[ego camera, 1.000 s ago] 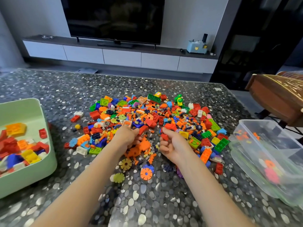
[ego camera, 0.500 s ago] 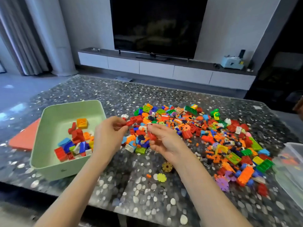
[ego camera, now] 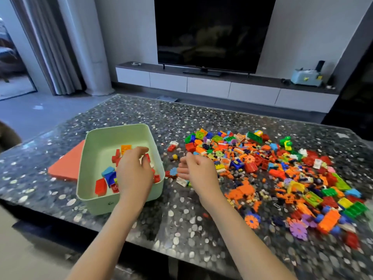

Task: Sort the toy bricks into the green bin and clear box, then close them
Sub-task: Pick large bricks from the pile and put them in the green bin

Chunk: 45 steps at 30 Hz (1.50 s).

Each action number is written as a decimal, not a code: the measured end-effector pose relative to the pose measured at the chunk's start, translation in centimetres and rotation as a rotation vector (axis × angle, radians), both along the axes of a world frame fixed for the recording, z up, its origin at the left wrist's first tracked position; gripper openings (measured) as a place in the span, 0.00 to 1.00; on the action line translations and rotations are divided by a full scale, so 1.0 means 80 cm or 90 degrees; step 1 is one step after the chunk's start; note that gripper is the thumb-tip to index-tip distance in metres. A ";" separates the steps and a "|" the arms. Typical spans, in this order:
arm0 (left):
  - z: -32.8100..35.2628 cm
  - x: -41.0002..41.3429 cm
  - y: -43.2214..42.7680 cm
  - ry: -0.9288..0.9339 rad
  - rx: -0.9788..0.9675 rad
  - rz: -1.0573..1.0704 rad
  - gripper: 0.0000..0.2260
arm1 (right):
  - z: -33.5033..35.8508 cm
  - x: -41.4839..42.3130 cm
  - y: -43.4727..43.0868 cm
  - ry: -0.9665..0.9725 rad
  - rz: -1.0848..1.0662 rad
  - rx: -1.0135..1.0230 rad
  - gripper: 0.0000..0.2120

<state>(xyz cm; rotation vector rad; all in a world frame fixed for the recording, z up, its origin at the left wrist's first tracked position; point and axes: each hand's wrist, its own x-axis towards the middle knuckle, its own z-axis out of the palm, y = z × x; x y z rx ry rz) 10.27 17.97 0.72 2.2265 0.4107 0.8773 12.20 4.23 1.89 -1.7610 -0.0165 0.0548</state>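
Speckled stone table, near edge at the bottom of the view, two bare forearms reaching out over it. Left hand: held over the right half of the bin, back of the hand up, fingers bent downward into it; whether they hold anything cannot be told, as the hand hides what is under it. Right hand: just right of the bin and apart from it, above the table at the left fringe of the heap, fingers curled inward; whether they grip anything cannot be told. Bin: pale green, rectangular, rounded corners, uncovered, standing on the table left of centre. Contents: bricks in red, blue, orange and yellow, a shallow layer over the near and right part of the floor, the far left part bare. Panel: flat, red, lying on the table against the bin's left side. Heap: loose toy bricks and flower-shaped pieces, mostly orange, red, green and blue, spread across the right half of the table, blurred toward the right edge. Beyond the table: low white console, dark television on it, pale blue device at its right end, grey curtain at far left.
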 end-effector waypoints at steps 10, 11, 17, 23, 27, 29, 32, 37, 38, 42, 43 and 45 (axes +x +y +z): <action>-0.043 -0.012 -0.126 0.191 0.137 -0.347 0.08 | -0.043 -0.010 -0.200 -0.026 -0.140 -0.567 0.14; -0.049 -0.008 -0.136 0.226 0.162 -0.363 0.10 | -0.050 -0.004 -0.204 -0.023 -0.125 -0.585 0.16; -0.066 0.011 -0.164 0.349 0.195 -0.404 0.15 | -0.077 0.033 -0.193 -0.088 0.004 -0.657 0.25; -0.064 0.021 -0.164 0.379 0.178 -0.427 0.10 | -0.067 0.028 -0.207 -0.098 -0.037 -0.701 0.18; -0.060 0.022 -0.164 0.351 0.111 -0.436 0.03 | -0.048 -0.010 -0.220 -0.066 0.030 -0.646 0.14; -0.052 0.020 -0.162 0.340 0.069 -0.432 0.03 | -0.046 -0.030 -0.217 -0.028 0.098 -0.687 0.18; -0.035 0.009 -0.148 0.354 0.022 -0.455 0.05 | -0.057 -0.042 -0.209 -0.012 0.114 -0.712 0.21; -0.035 -0.024 -0.139 0.442 0.118 -0.502 0.08 | -0.066 -0.045 -0.203 0.007 0.075 -0.626 0.18; -0.040 -0.027 -0.143 0.441 0.168 -0.498 0.09 | -0.066 -0.045 -0.203 0.010 0.065 -0.609 0.18; -0.051 -0.027 -0.158 0.413 0.207 -0.476 0.08 | -0.063 -0.040 -0.202 0.047 0.045 -0.516 0.17; -0.052 -0.026 -0.162 0.407 0.198 -0.474 0.08 | -0.062 -0.039 -0.204 0.050 0.050 -0.508 0.15; -0.053 -0.026 -0.165 0.393 0.182 -0.468 0.07 | -0.062 -0.038 -0.207 0.041 0.071 -0.508 0.07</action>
